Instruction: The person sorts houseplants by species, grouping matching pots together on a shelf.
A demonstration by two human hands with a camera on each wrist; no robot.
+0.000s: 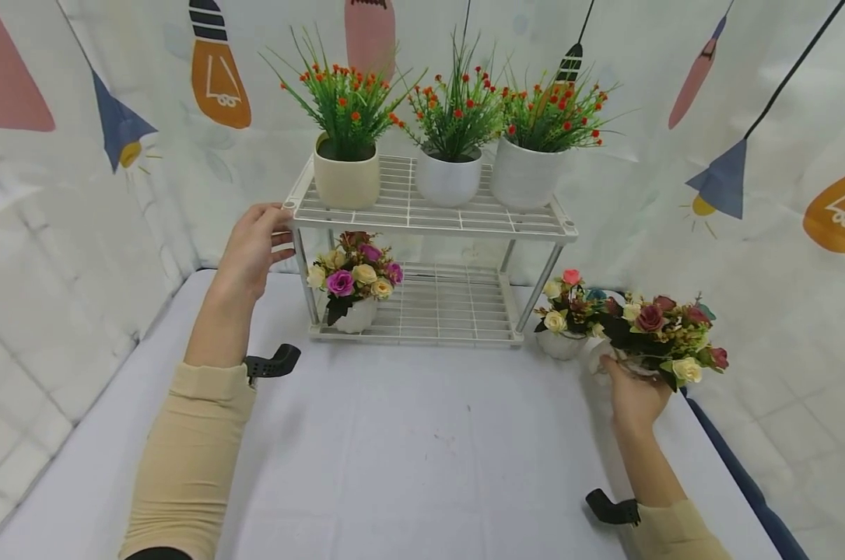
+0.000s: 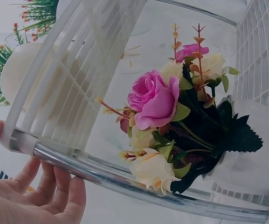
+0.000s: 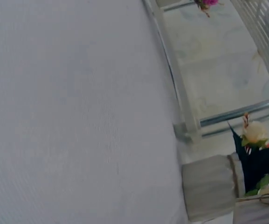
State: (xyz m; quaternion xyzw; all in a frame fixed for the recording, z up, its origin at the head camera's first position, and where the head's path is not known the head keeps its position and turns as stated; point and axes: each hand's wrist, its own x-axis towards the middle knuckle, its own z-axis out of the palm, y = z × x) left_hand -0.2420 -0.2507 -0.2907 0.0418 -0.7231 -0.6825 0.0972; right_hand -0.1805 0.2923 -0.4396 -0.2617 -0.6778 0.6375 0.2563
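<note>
My left hand [image 1: 250, 237] grips the upper left corner of a white two-tier wire rack [image 1: 429, 227]. In the left wrist view the thumb lies at the shelf corner and the fingers [image 2: 71, 193] sit against the metal post. On the lower shelf near that post stands a white pot of purple and cream roses [image 1: 355, 284]. At the right my right hand [image 1: 638, 397] holds a pot of dark red and cream roses [image 1: 664, 334], its pot mostly hidden by the hand and leaves. Beside it, by the rack's right leg, stands another white pot with pink and cream roses [image 1: 562, 315].
On the upper shelf stand a cream pot [image 1: 347, 179] and two white pots, a smaller one [image 1: 448, 180] and a larger one [image 1: 526, 173], all with small red-orange flowers and grass. A white cloth covers the table [image 1: 422, 451]. Printed curtains [image 1: 464, 31] hang behind.
</note>
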